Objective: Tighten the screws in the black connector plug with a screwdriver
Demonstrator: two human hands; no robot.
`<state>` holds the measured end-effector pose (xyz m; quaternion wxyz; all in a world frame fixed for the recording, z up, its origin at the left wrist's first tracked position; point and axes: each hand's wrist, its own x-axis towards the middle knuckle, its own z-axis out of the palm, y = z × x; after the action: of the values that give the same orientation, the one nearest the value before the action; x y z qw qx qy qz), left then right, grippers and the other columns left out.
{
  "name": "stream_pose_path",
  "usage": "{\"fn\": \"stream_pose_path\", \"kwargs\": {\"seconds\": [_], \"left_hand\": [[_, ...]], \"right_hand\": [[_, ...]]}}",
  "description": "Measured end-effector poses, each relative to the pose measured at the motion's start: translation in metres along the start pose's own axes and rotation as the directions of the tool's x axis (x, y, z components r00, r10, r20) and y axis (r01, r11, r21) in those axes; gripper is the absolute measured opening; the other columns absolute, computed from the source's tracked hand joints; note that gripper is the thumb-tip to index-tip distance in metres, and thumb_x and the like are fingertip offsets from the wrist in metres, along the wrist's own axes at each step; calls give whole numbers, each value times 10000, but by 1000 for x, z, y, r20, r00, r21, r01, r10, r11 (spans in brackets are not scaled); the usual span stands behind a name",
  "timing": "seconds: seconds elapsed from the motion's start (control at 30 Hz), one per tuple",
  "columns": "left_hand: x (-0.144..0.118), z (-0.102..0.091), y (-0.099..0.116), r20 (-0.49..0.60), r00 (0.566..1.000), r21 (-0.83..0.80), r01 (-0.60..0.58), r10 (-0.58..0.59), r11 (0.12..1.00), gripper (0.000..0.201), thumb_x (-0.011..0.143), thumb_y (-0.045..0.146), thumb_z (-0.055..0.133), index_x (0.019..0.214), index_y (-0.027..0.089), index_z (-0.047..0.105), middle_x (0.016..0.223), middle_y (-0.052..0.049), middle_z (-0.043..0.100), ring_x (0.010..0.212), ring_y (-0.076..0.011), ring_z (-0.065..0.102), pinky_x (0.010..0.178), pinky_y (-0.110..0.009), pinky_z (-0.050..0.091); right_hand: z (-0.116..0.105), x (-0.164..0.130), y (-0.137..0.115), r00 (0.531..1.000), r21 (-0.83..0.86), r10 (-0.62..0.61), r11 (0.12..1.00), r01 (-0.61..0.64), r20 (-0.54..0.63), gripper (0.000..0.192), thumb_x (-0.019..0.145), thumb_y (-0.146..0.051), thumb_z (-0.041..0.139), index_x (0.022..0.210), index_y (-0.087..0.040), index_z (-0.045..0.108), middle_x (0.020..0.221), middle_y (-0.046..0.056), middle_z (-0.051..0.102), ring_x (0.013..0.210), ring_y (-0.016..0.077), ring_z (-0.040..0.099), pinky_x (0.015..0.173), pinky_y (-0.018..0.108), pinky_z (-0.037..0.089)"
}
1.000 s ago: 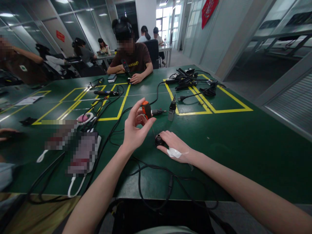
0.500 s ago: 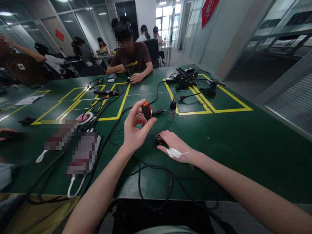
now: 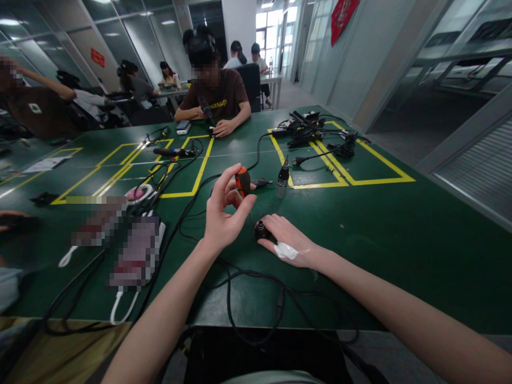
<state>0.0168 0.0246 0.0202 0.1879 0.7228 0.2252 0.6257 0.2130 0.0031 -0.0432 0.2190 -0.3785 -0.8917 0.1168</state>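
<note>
So, green worktop [image 3: 380, 229] with yellow lines, glass-walled office behind. Left hand [image 3: 224, 213] pinches an orange screwdriver [image 3: 242, 181], tilted slightly more than before; right hand [image 3: 286, 240] clasps a black plug [image 3: 261, 230].

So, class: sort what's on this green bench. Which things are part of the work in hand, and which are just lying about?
In use:
- orange-handled screwdriver, pinched in the left hand
- small black connector, steadied on the bench by the right hand

Lying about:
- upright metal plug
- pile of black cables in the far yellow box
- white power strip, partly blurred
- pink-and-white tape roll
</note>
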Motion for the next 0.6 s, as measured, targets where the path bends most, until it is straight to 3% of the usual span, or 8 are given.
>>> {"fn": "stream_pose_path", "kwargs": {"seconds": [0.17,0.4,0.6], "left_hand": [[1,1,-2,-75,997,69,-10,16,998,514,993,329,745,1475,329,564,1213,-38,669,585,-7,505,543,-151,466],[-1,-1,3,-47,998,60,-37,40,997,511,1057,310,635,1545,307,482,1094,-52,750,718,-87,652,541,-159,492],[-1,-1,2,-36,998,15,-44,45,999,425,1078,318,602,1493,319,513,1022,-21,763,624,-58,621,501,-150,476]], "right_hand": [[-3,0,-1,1000,8,-6,1000,6,11,193,1050,-299,611,1200,-180,622,1140,157,707,1029,320,645,873,472,540],[-4,1,-2,1000,8,2,1000,-2,24,176,1049,-309,613,1161,-175,627,1115,149,702,998,306,632,860,466,539],[-2,0,0,1000,14,1,1000,-1,10,165,1048,-306,627,1163,-187,629,1106,130,695,1001,295,634,859,445,526]]}}
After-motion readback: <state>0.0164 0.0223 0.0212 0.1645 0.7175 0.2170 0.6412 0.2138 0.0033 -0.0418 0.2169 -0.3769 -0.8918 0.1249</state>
